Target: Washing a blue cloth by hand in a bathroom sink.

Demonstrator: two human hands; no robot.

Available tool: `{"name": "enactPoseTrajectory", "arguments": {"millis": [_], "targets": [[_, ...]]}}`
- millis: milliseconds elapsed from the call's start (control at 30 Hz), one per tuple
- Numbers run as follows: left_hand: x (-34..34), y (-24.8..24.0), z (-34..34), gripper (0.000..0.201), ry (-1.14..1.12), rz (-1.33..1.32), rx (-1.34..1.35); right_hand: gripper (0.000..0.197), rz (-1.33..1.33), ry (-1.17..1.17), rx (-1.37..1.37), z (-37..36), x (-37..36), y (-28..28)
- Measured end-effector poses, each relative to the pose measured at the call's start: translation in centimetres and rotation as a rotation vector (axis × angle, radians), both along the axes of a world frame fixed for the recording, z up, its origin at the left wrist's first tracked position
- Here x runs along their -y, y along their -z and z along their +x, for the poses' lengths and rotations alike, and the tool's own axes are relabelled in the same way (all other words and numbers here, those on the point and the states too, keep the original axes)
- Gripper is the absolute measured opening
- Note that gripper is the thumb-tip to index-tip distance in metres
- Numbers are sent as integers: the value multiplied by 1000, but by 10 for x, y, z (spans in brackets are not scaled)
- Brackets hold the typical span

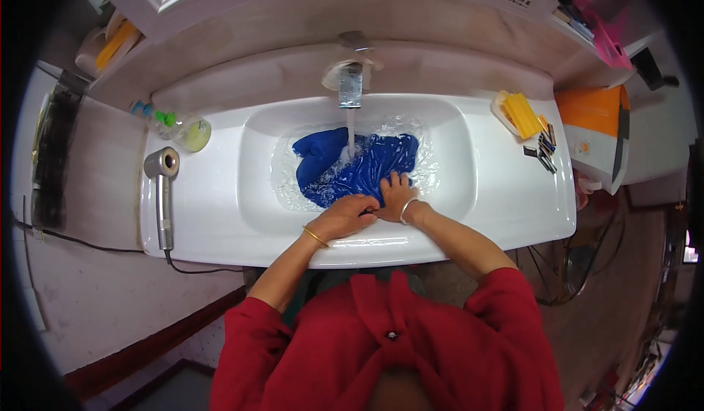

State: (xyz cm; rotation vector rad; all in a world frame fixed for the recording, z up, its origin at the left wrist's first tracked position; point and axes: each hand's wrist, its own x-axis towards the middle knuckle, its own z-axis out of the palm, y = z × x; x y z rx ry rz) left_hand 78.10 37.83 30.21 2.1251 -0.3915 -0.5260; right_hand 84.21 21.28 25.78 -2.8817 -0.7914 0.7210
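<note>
Two bare hands worked one soaked deep-blue cloth [357,169] in the white oval ceramic basin [257,191], under the running metal tap [350,85]

Left hand [345,217], gold bangle on its wrist, was curled tight on the cloth's near edge; right hand [396,197], with a silver bangle, pressed fingers spread flat on the fabric. Rubbing would likely go best with the cloth kept under the stream and folds turned over. One grey hairdryer [163,191] lay on the rim at left beside one yellow-green bottle [192,134]; one yellow ridged soap bar [522,114] sat at right

White washbasin counter [220,213], pale wall [95,294]
</note>
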Motion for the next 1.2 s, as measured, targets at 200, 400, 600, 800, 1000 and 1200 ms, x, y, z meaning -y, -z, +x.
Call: {"name": "enactPoseTrajectory", "arguments": {"millis": [200,400,600,800,1000,1200], "targets": [[-49,-22,-9,27,-48,111,160,38,-4,-212,132,25,36,12],[-74,-48,-6,33,-105,196,251,28,309,-135,-159,72,64,-57],[-30,-75,31,77,-243,-216,476,26,984,142,-582,54,20,-241],[-2,-71,61,76,-206,-223,272,27,1386,-156,-218,46,18,-353],[-7,-19,63,31,-294,-469,-59,39,1519,25,-123,57,49,-338],[-31,-73,61,33,-469,-793,-13,26,1192,253,-207,63,76,-202]]}}
